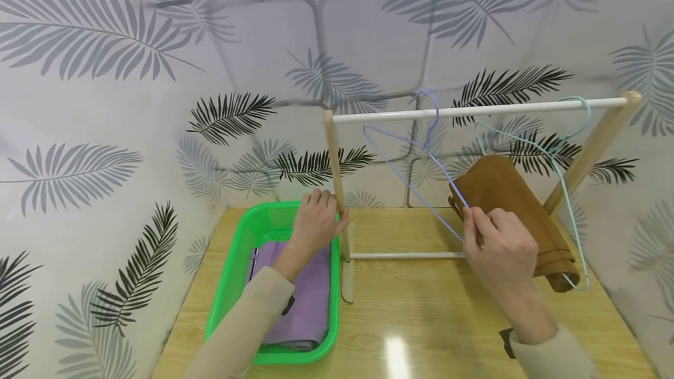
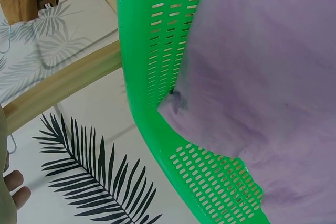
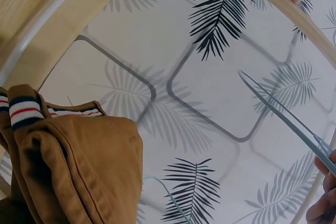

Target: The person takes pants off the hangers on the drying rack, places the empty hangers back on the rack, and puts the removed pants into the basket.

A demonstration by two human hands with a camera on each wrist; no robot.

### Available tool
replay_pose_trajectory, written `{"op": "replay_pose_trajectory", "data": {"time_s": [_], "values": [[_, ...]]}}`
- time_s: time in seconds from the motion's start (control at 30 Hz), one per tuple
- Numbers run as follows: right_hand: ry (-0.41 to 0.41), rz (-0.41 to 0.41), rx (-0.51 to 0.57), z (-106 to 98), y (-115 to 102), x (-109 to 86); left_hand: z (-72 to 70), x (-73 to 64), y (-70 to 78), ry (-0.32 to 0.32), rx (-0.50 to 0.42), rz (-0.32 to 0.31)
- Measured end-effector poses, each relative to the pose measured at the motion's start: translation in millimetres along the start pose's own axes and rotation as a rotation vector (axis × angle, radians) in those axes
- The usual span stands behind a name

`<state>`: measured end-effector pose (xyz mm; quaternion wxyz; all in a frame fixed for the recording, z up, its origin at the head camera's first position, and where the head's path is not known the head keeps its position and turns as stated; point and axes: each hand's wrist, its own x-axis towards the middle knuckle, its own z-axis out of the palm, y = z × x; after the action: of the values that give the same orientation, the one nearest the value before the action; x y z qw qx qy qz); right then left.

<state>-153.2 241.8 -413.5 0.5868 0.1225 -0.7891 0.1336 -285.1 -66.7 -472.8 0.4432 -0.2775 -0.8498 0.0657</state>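
Note:
My left hand grips the left wooden post of a small clothes rack, its thumb on the post's right side. With my right hand I pinch the lower side of a bluish-purple hanger, whose hook is over the rack's white top bar. No garment is on this hanger. Right beside it, a folded brown garment hangs over a mint-green hanger. The right wrist view shows a striped band on the brown garment.
Left of the rack, a green perforated basket stands on the wooden table and holds a folded purple garment. A white lower bar spans the rack near the tabletop. Behind it rises a leaf-patterned wall.

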Motion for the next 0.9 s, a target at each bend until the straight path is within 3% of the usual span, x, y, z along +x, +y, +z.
{"op": "replay_pose_trajectory", "data": {"time_s": [0.9], "values": [[-0.013, 0.07, 0.037, 20, -13, -19.3, 0.6, -1.9, 0.7, -0.001, -0.008, -0.006]]}}
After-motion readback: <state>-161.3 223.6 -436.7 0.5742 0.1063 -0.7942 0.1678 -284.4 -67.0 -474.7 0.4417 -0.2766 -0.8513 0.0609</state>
